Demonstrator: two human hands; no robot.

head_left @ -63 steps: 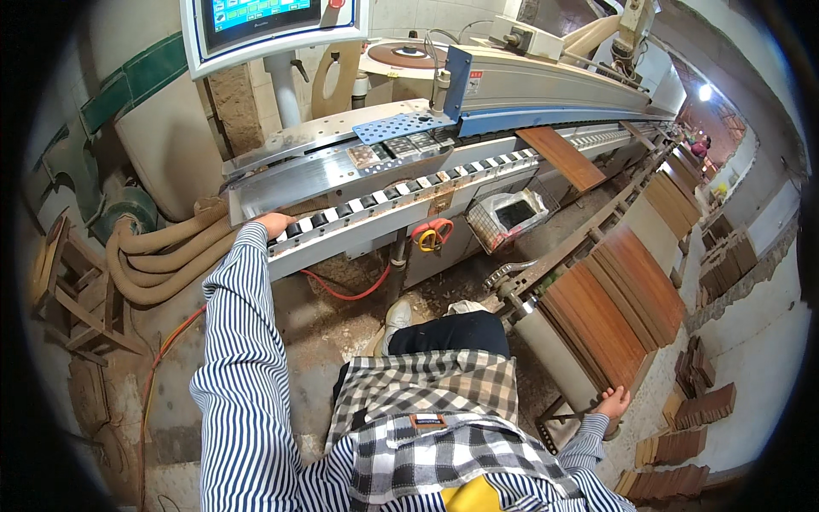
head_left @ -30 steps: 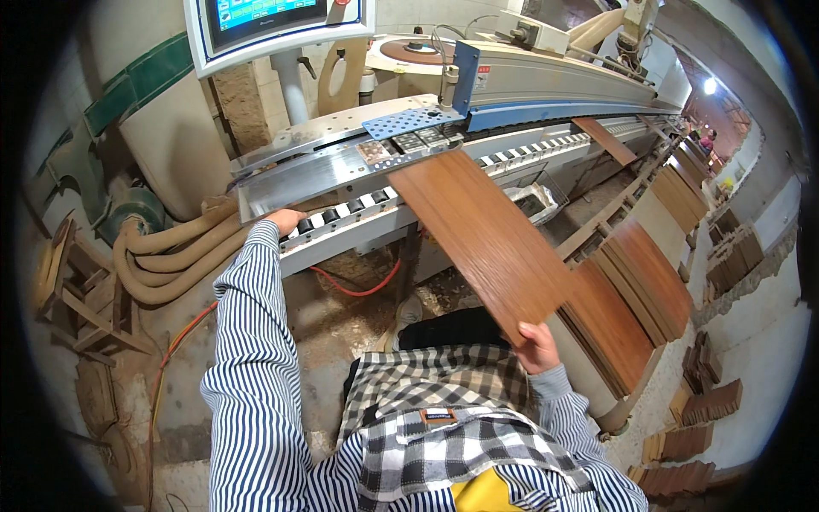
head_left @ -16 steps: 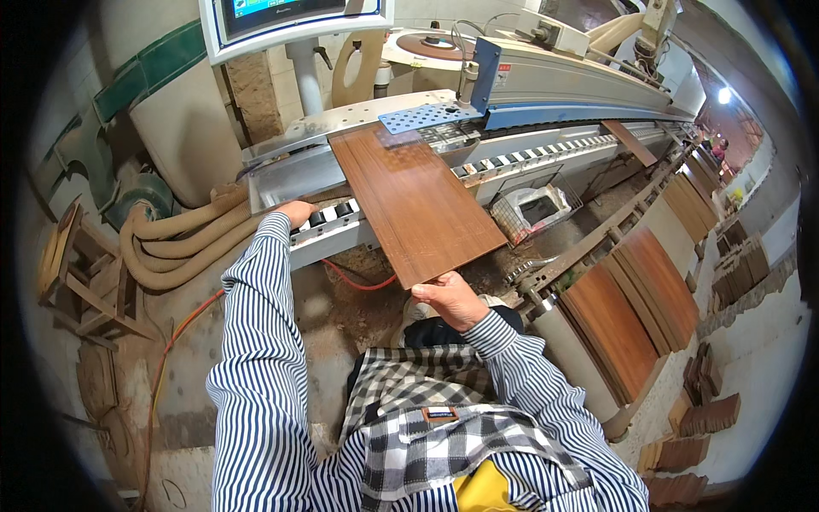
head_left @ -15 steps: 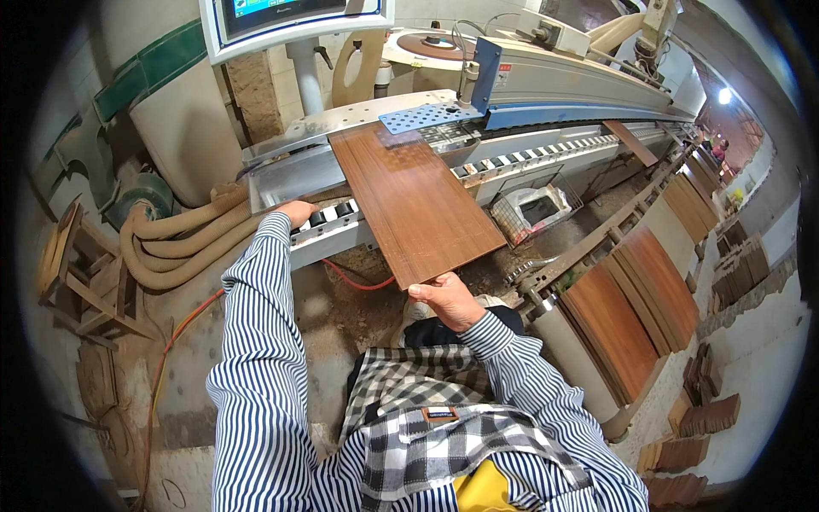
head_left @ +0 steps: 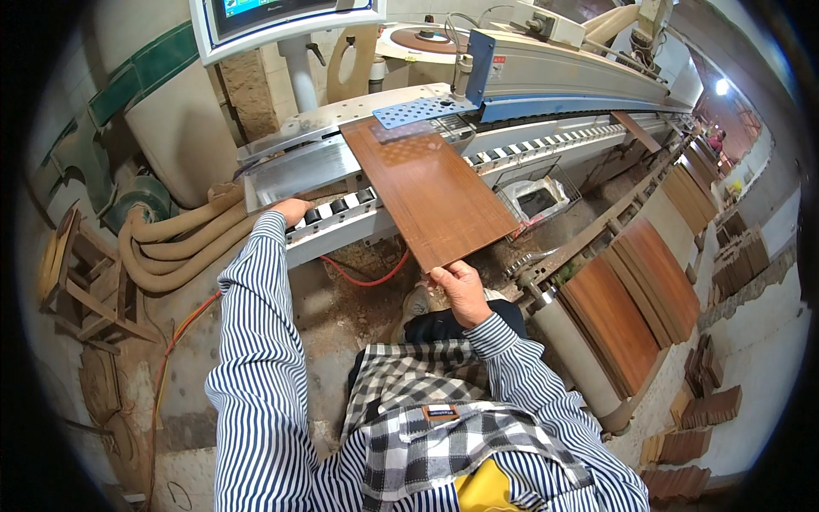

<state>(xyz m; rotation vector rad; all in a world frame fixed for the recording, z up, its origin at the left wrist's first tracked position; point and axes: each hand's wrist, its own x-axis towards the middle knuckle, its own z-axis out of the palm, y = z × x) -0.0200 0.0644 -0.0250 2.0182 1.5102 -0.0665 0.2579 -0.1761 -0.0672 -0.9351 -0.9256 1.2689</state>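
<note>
A brown wood-grain board (head_left: 435, 200) lies across the machine's roller track (head_left: 339, 206), its far end under a blue perforated plate (head_left: 424, 111). At the board's near corner, my right hand (head_left: 463, 294) is closed on the edge, thumb and fingers pinching it. My left hand (head_left: 292, 212) rests at the left end of the track, beside the black and white rollers and a bare metal bed (head_left: 299, 171). Its fingers are mostly hidden, so their grip does not show.
Stacked brown boards (head_left: 610, 320) lie on a roller stand to the right. A wire basket (head_left: 539, 198) with a white liner sits beneath the track. Thick hoses (head_left: 183, 239) and a wooden stool (head_left: 81, 286) stand at left; a screen (head_left: 286, 21) is above. Another brown board (head_left: 636, 131) lies farther down the track.
The board has shifted slightly right and away from me along the track, with my right hand moving along at its near corner. My left hand remains at the track's left end.
</note>
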